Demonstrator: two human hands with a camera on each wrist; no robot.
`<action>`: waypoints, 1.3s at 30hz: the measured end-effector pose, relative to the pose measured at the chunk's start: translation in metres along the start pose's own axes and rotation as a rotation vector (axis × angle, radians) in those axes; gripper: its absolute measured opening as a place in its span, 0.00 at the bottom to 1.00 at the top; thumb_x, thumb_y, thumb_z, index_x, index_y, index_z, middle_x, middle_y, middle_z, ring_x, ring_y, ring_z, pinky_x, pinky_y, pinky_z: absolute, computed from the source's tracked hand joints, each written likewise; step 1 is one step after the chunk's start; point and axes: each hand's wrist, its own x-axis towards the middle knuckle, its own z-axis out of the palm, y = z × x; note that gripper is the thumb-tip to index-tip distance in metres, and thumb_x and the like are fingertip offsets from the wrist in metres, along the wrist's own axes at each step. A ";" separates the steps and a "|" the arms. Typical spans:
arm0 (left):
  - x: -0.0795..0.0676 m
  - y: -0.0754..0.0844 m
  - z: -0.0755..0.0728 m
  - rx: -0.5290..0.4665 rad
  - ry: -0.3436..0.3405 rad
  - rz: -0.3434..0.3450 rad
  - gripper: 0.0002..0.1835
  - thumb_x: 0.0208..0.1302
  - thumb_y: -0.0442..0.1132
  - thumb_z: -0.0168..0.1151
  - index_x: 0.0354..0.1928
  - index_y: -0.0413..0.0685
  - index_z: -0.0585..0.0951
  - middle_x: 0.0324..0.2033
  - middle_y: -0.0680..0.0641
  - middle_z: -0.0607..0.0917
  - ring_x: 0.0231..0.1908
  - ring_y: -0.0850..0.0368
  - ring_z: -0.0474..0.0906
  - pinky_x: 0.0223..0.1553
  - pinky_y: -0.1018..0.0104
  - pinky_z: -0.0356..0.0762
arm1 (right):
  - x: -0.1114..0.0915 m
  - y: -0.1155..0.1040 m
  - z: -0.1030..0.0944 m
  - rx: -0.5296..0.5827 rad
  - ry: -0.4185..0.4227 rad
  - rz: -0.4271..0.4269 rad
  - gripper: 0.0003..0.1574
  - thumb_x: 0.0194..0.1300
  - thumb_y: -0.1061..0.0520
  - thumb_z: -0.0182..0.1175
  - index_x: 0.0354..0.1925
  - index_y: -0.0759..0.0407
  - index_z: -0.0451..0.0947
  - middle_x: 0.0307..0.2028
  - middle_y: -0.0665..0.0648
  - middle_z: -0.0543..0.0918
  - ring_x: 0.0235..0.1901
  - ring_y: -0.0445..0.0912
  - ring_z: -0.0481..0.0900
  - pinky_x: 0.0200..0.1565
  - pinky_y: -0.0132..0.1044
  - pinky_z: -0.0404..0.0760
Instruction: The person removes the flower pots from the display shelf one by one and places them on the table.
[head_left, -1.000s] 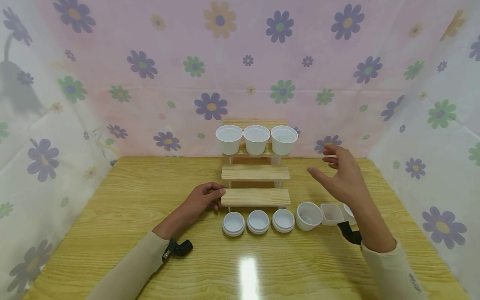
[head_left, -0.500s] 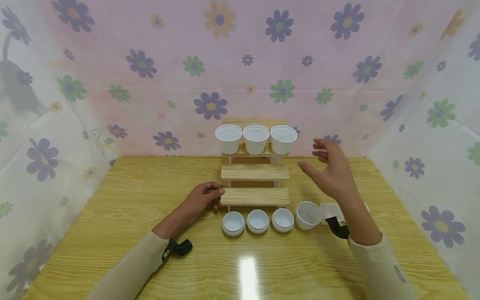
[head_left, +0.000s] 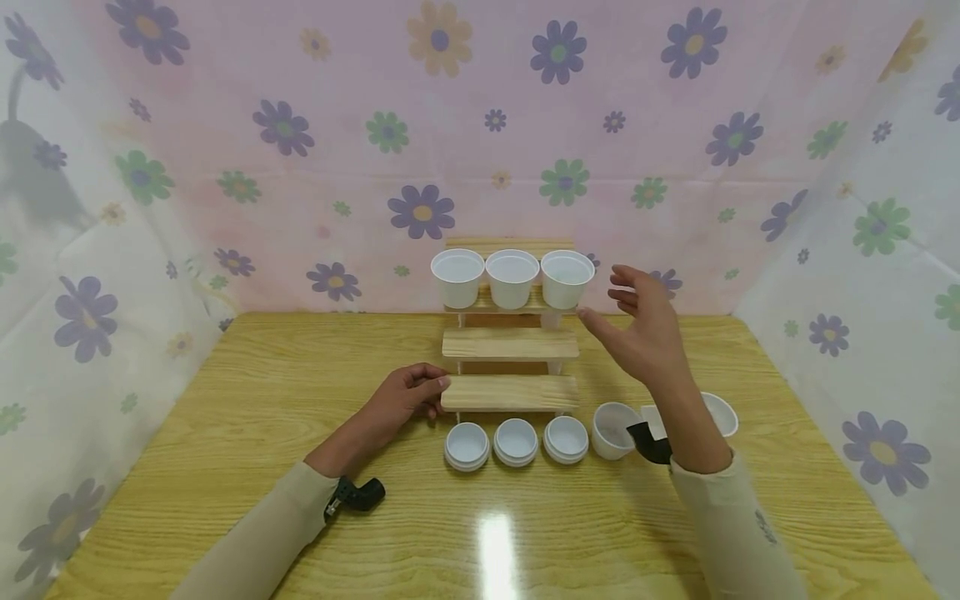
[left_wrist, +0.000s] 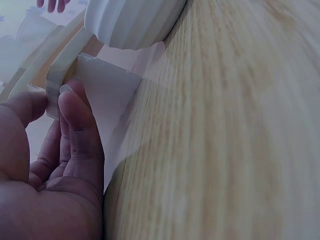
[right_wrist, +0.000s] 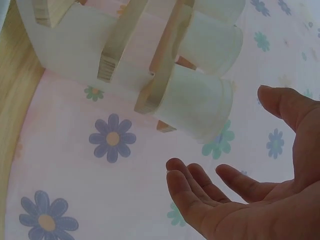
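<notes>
A tiered wooden display stand (head_left: 510, 392) stands at the middle of the table. Its lowest board is pinched at the left end by my left hand (head_left: 401, 400); the left wrist view shows the thumb and a finger on the board's end (left_wrist: 56, 87). Three white plastic cups fill the top tier: a left cup (head_left: 457, 287), a middle cup (head_left: 512, 287) and a right cup (head_left: 566, 287). Just right of the right cup hovers my right hand (head_left: 648, 337), its fingers and thumb spread apart. In the right wrist view that cup (right_wrist: 195, 102) is untouched.
Three small white bowls (head_left: 516, 443) line the front of the stand. Right of them are a larger white cup (head_left: 615, 431), a square container (head_left: 653, 422) partly behind my right arm, and a round white container (head_left: 722, 414). Flowered cloth (head_left: 330, 167) surrounds the table.
My right hand has moved left and away from me, closer to the right cup on the top tier. The left hand and the stand have stayed in place.
</notes>
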 end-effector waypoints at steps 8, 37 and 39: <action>-0.001 0.002 0.001 -0.008 -0.001 0.002 0.18 0.81 0.43 0.60 0.61 0.35 0.78 0.32 0.46 0.83 0.31 0.55 0.81 0.35 0.64 0.84 | 0.007 -0.002 0.009 0.039 0.022 0.026 0.51 0.68 0.55 0.74 0.78 0.67 0.60 0.72 0.70 0.69 0.70 0.64 0.73 0.74 0.56 0.70; 0.000 0.002 0.001 -0.027 -0.003 -0.001 0.17 0.81 0.43 0.61 0.60 0.36 0.79 0.32 0.46 0.83 0.31 0.55 0.81 0.34 0.65 0.84 | 0.026 0.003 0.036 0.164 0.102 0.015 0.46 0.68 0.60 0.74 0.75 0.72 0.64 0.70 0.69 0.72 0.69 0.63 0.75 0.74 0.50 0.71; 0.000 0.002 0.001 -0.029 0.001 -0.003 0.17 0.81 0.42 0.61 0.60 0.37 0.79 0.32 0.46 0.83 0.31 0.55 0.81 0.34 0.65 0.84 | 0.026 0.005 0.039 0.184 0.101 0.004 0.45 0.68 0.61 0.73 0.75 0.72 0.64 0.70 0.70 0.72 0.69 0.63 0.75 0.74 0.50 0.71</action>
